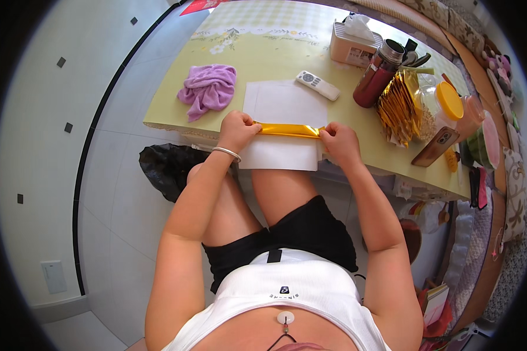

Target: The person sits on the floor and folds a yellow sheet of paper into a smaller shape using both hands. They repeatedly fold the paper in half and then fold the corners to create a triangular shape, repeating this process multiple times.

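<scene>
A narrow strip of shiny gold foil paper (289, 130) is stretched level between my hands, over the table's near edge. My left hand (238, 130), with a silver bangle on its wrist, pinches the strip's left end. At the other end, the fingers of my right hand (341, 142) are closed on the foil. Beneath the strip lie white paper sheets (286, 102), partly on the table and partly hanging over its edge toward my lap. Whether the foil touches the paper I cannot tell.
On the table (175, 88) lie a purple cloth (209, 89) and a white remote control (317, 85). To the right stand a dark red flask (376, 79), a stack of folded gold foil (399, 108), a yellow-lidded jar (449, 102), a phone (435, 146) and a tissue box (350, 47). A black bag (168, 169) hangs below.
</scene>
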Motion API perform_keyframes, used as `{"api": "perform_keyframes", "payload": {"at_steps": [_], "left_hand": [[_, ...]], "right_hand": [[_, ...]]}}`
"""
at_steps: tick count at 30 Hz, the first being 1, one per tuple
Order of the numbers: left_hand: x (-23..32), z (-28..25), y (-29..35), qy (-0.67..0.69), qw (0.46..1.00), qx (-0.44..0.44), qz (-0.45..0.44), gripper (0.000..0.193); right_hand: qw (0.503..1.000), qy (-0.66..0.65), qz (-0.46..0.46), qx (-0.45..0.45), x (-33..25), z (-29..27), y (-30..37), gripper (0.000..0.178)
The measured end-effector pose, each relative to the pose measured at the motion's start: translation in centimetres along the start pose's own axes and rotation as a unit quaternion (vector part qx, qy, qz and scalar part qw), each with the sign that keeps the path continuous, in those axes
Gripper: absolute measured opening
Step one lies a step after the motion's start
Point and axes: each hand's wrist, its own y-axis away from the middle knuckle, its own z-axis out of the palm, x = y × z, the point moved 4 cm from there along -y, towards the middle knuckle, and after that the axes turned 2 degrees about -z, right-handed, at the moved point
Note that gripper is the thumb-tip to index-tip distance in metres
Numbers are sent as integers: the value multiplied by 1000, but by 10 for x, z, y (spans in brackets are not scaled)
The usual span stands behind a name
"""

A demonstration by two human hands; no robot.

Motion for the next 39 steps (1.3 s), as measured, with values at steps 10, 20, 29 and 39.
{"api": "perform_keyframes", "payload": {"at_steps": [10,20,29,39], "left_hand": [[4,5,1,-72,996,-6,49,23],[14,5,1,-73,996,-28,44,22],[61,13,32,-236,888,36,393,38],[24,9,58,-272,921,-141,240,80]], "right_hand": [[981,183,-63,18,-18,1,5,16],[833,310,-456,51,-52,26,27,35],[826,332,-455,6,-47,30,21,34],[881,279,-367,-104,-11,-3,28,52]]}}
